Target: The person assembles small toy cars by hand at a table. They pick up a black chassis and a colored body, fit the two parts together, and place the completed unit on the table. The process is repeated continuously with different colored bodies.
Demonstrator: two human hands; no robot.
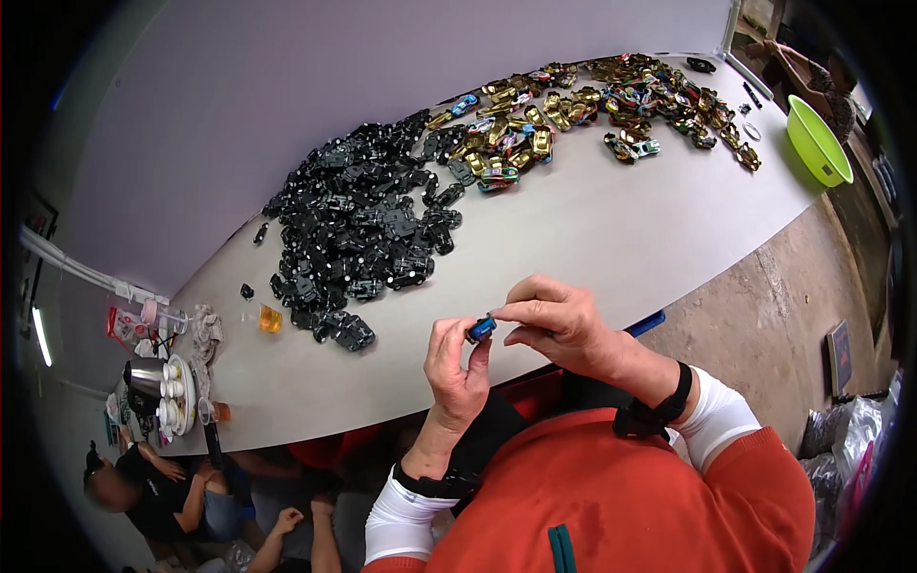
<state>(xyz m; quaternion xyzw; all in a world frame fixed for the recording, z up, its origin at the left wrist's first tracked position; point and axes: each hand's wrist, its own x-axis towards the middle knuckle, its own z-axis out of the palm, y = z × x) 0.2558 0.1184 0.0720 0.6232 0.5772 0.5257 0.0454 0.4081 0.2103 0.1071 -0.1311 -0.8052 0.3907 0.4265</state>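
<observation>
Between the thumb and fingers of my left hand [457, 374] is a small blue toy car [481, 329], held just above the table's near edge. My right hand [562, 320] reaches in from the right with bent fingers, its index fingertip on the car's upper right end. The right thumb sits slightly lower, beside the car. Beyond my hands lies a big heap of black toy car bases [358, 215], some with small wheels showing. Gold and multicoloured toy car bodies [511, 143] are piled against it farther back.
The grey table [535, 234] runs along a wall. A lime green basin [817, 143] stands at its far right. To the left are a cup of amber drink [270, 319], a metal kettle [145, 377] and a tray of white cups [178, 425]. Other people [158, 492] sit at lower left.
</observation>
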